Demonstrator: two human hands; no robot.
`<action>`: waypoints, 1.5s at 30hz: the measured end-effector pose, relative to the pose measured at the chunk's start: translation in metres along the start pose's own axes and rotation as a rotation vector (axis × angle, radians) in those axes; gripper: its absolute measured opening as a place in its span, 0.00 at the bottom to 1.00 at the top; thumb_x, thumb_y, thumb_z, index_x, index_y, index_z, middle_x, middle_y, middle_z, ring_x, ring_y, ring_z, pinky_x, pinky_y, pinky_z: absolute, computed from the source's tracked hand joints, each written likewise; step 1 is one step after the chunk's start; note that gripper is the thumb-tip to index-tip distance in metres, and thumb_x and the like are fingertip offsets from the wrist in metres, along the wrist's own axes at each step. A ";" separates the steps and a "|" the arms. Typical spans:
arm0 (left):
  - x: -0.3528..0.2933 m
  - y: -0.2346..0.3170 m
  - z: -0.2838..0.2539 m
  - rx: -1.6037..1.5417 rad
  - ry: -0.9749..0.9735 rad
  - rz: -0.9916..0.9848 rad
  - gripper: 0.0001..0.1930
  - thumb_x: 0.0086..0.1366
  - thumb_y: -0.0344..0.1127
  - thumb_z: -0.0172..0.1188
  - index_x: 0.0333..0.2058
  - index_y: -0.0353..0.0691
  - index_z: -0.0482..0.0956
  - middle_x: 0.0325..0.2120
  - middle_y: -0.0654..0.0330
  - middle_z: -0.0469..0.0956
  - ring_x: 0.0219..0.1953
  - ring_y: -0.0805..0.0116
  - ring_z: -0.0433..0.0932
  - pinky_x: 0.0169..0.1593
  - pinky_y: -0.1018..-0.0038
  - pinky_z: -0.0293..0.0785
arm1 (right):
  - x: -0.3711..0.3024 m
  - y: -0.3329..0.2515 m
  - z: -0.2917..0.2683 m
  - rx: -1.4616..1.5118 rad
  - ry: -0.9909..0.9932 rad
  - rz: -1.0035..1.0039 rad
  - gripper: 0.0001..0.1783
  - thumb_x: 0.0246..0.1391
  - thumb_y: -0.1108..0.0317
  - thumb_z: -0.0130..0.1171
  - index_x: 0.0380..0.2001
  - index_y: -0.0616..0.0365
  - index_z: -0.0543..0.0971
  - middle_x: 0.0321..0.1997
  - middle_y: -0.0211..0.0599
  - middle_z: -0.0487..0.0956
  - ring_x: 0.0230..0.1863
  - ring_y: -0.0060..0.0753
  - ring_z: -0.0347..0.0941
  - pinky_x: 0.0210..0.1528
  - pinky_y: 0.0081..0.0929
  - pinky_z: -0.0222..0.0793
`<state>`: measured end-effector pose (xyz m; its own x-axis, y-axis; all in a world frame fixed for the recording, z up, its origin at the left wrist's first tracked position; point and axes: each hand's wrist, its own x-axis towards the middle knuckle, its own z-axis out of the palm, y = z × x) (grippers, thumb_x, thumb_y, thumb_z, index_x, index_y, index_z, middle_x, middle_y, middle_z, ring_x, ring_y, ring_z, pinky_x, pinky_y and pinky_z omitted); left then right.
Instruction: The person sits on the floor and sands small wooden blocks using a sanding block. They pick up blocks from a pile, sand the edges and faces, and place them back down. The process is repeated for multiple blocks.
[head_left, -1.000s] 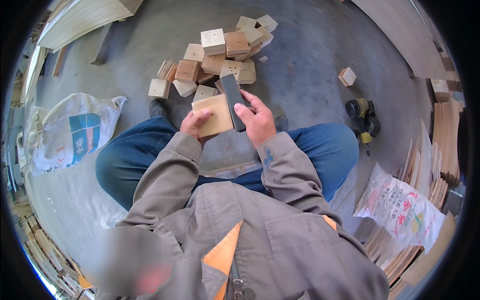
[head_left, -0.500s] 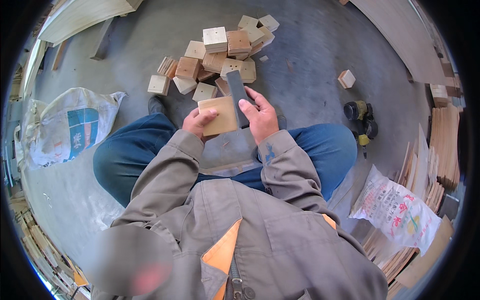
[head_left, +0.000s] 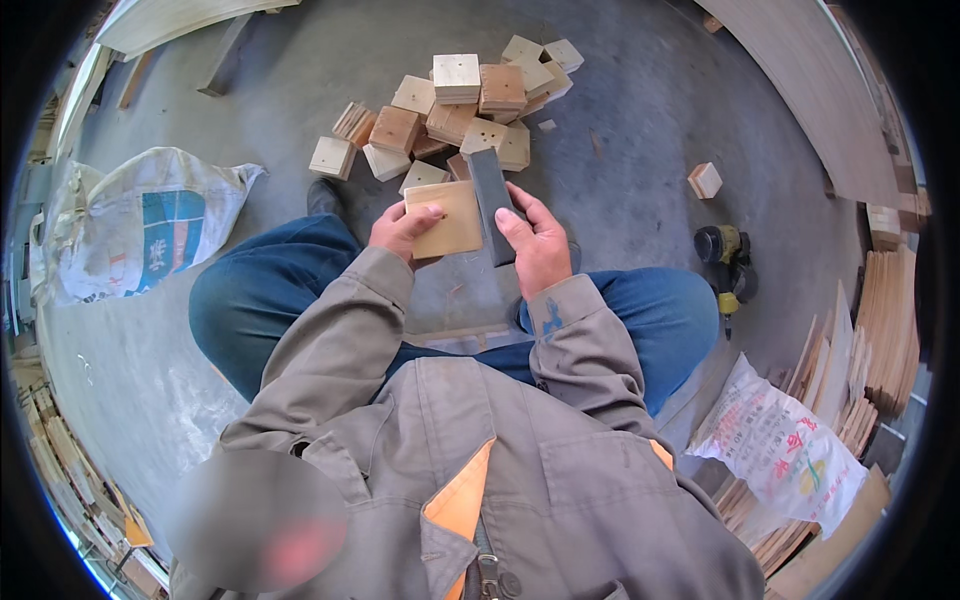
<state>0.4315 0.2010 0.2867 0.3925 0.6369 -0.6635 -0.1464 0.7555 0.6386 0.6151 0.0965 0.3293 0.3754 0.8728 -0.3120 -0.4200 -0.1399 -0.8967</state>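
1. Wood, pale and yellowish, sits in your left hand point(head_left: 396, 234): you grasp the square block point(head_left: 450, 228) by its left side, thumb across the upper face, fingers mostly hidden beneath.
2. Your right hand point(head_left: 538, 247) grips the dark grey bar point(head_left: 489, 205) near its lower half, thumb on one side and fingers on the other.
3. Bar and block lie side by side along the block's right edge; whether they touch cannot be told from this view.
4. You seem to be dressing that edge, so set the bar's face flush along its full length; a tilt would probably round one corner more than the other.
5. Light, even strokes should serve best, with a firm left grip against twisting and your left thumb well back from the edge.
6. You have the block raised above the floor point(head_left: 620, 200), on your side of the pile of wooden blocks point(head_left: 450, 122).
7. Its upper face looks flat and clean, with a small dark spot by your thumb tip; the underside is hidden.
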 end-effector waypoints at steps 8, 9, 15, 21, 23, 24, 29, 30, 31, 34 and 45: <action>-0.011 0.014 0.015 0.042 0.085 0.055 0.36 0.54 0.34 0.75 0.60 0.32 0.72 0.48 0.51 0.80 0.46 0.57 0.84 0.46 0.58 0.85 | 0.004 0.025 -0.021 -0.325 0.037 -0.089 0.27 0.62 0.67 0.64 0.63 0.65 0.75 0.62 0.43 0.76 0.58 0.33 0.75 0.60 0.30 0.72; -0.011 0.014 0.015 0.037 0.098 0.083 0.36 0.54 0.35 0.76 0.60 0.31 0.72 0.48 0.51 0.80 0.46 0.58 0.84 0.46 0.59 0.85 | 0.005 0.031 -0.025 -0.337 0.051 -0.100 0.28 0.61 0.66 0.64 0.63 0.65 0.75 0.62 0.44 0.75 0.59 0.34 0.74 0.61 0.30 0.71; 0.008 -0.004 -0.001 0.160 0.084 0.270 0.38 0.52 0.37 0.78 0.59 0.29 0.72 0.47 0.50 0.80 0.45 0.62 0.83 0.50 0.67 0.82 | 0.004 0.015 -0.012 -0.242 0.121 -0.110 0.29 0.61 0.65 0.65 0.62 0.66 0.75 0.64 0.46 0.74 0.61 0.34 0.73 0.63 0.30 0.69; 0.008 -0.012 -0.001 0.159 0.021 0.231 0.37 0.53 0.38 0.77 0.59 0.30 0.73 0.46 0.52 0.81 0.45 0.62 0.83 0.48 0.66 0.83 | 0.007 0.029 -0.013 -0.394 0.069 -0.291 0.30 0.60 0.64 0.65 0.63 0.65 0.75 0.65 0.49 0.73 0.65 0.41 0.71 0.68 0.33 0.66; 0.002 -0.004 0.002 0.097 0.055 0.175 0.35 0.54 0.39 0.76 0.58 0.33 0.74 0.46 0.53 0.82 0.44 0.62 0.83 0.46 0.65 0.83 | 0.002 0.027 -0.009 -0.487 0.047 -0.336 0.30 0.59 0.63 0.66 0.63 0.65 0.75 0.66 0.51 0.72 0.67 0.45 0.70 0.69 0.34 0.64; -0.001 0.000 0.003 0.049 0.088 0.128 0.33 0.55 0.39 0.76 0.58 0.34 0.75 0.45 0.54 0.82 0.44 0.62 0.83 0.45 0.65 0.83 | -0.004 0.030 -0.010 -0.534 0.031 -0.366 0.32 0.58 0.62 0.67 0.63 0.64 0.75 0.66 0.53 0.72 0.68 0.48 0.69 0.70 0.36 0.63; 0.001 0.016 -0.001 -0.003 0.198 0.069 0.30 0.57 0.39 0.73 0.57 0.39 0.76 0.44 0.58 0.82 0.43 0.62 0.84 0.43 0.62 0.84 | -0.023 0.018 -0.002 -0.653 -0.038 -0.409 0.30 0.57 0.63 0.66 0.62 0.62 0.77 0.67 0.54 0.71 0.67 0.51 0.69 0.71 0.37 0.63; 0.000 0.015 0.000 0.004 0.183 0.059 0.30 0.58 0.39 0.73 0.58 0.39 0.76 0.45 0.57 0.82 0.43 0.61 0.84 0.43 0.62 0.84 | -0.022 0.015 -0.002 -0.659 -0.025 -0.415 0.29 0.57 0.63 0.66 0.61 0.62 0.77 0.67 0.54 0.71 0.67 0.51 0.69 0.70 0.38 0.63; -0.002 0.013 0.002 0.010 0.170 0.050 0.30 0.58 0.39 0.73 0.58 0.39 0.76 0.45 0.57 0.82 0.43 0.61 0.84 0.43 0.61 0.84 | -0.018 0.014 -0.001 -0.681 -0.003 -0.443 0.29 0.57 0.63 0.66 0.61 0.62 0.77 0.67 0.54 0.71 0.67 0.51 0.69 0.70 0.38 0.63; -0.013 -0.001 0.011 0.053 0.013 0.005 0.30 0.58 0.38 0.73 0.58 0.39 0.76 0.46 0.56 0.81 0.44 0.60 0.84 0.43 0.61 0.84 | 0.001 0.009 -0.004 -0.733 0.075 -0.485 0.29 0.57 0.63 0.66 0.60 0.63 0.77 0.67 0.55 0.71 0.66 0.53 0.69 0.69 0.39 0.64; 0.001 0.019 -0.005 0.031 0.245 0.085 0.30 0.55 0.42 0.75 0.56 0.41 0.78 0.44 0.59 0.83 0.42 0.63 0.83 0.44 0.62 0.83 | -0.028 0.016 0.002 -0.889 -0.015 -0.595 0.28 0.53 0.65 0.68 0.59 0.55 0.80 0.66 0.51 0.71 0.63 0.57 0.69 0.66 0.47 0.65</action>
<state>0.4246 0.2168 0.2967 0.1480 0.7187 -0.6794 -0.1398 0.6953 0.7050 0.5966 0.0708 0.3245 0.3086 0.9178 0.2496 0.5828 0.0250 -0.8123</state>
